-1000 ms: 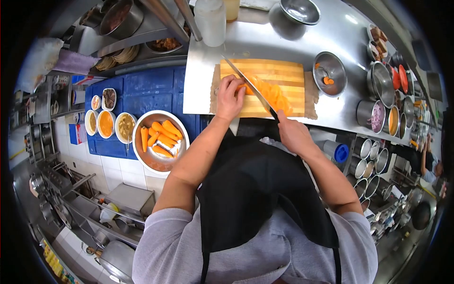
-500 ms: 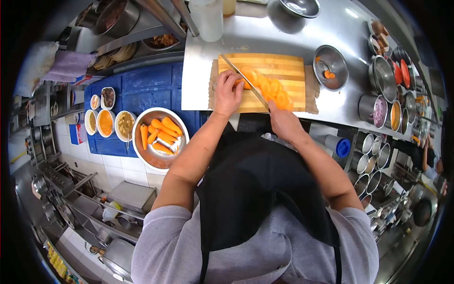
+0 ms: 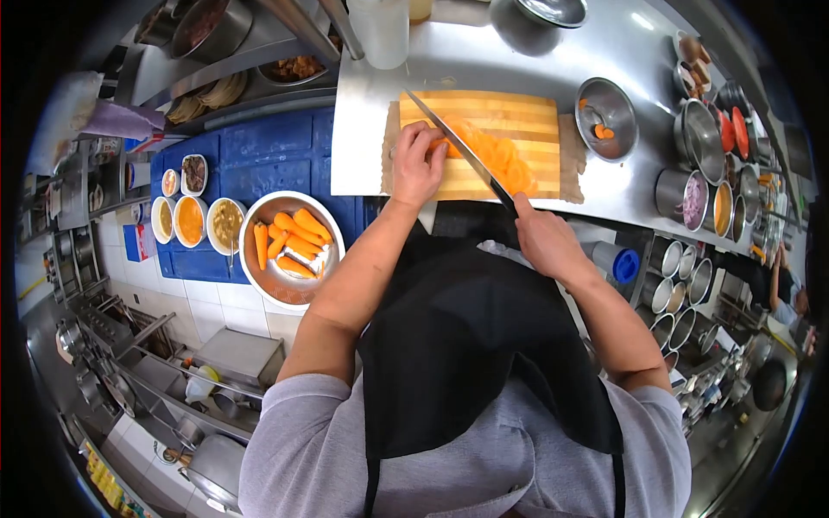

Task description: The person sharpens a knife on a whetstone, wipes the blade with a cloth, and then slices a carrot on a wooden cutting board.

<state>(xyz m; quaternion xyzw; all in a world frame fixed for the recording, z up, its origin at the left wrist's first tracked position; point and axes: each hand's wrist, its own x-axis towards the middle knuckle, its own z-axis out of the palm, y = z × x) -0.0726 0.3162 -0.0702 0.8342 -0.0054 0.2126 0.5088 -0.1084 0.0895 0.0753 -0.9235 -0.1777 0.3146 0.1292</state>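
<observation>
On a striped wooden cutting board (image 3: 518,116) lies a heap of sliced carrot (image 3: 498,158). My right hand (image 3: 548,237) grips the handle of a long kitchen knife (image 3: 466,152), whose blade slants up and left across the board beside the slices. At the board's left side, my left hand (image 3: 418,164) is closed with curled fingers on a piece of carrot (image 3: 437,147), mostly hidden by the fingers, close to the blade. A brown cloth (image 3: 570,160) lies under the board.
Left, a large bowl (image 3: 338,224) of peeled carrots stands by a blue surface (image 3: 268,147) with small food containers (image 3: 190,222). A metal bowl (image 3: 617,104) holding carrot pieces sits right of the board. A pot of chopped purple onion (image 3: 693,203) stands farther right. Another person (image 3: 786,289) is at far right.
My right hand has drawn the knife handle back toward my body and to the right. My left hand stays at nearly the same spot on the carrot.
</observation>
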